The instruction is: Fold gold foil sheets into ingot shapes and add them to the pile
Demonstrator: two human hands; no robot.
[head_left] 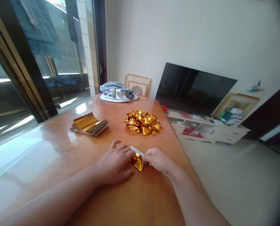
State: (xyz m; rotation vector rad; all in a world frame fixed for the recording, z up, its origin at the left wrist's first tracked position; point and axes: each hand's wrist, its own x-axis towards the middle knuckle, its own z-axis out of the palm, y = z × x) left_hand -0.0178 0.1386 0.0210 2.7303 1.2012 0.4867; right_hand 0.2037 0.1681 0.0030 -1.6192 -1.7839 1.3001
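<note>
A piece of gold foil paper (138, 162) lies on the table in front of me, with a pale strip folded up along its far edge. My right hand (159, 160) pinches the right end of that strip between thumb and fingers. At the paper's left side rests my left hand (115, 164), its fingers spread and its fingertips touching the foil; the thumb stands apart, low on the table. Beyond my hands sits a heap of folded gold foil pieces (143, 121). A stack of flat gold foil sheets (89, 124), curling at the edges, is farther left.
The glossy wooden table (116, 204) ends along a right edge close to my right forearm. Grey cloth (117, 91) lies bundled at its far end, near framed pictures (138, 84). A television (193, 89) stands on a white cabinet (208, 130). Glass doors (60, 62) are on the left.
</note>
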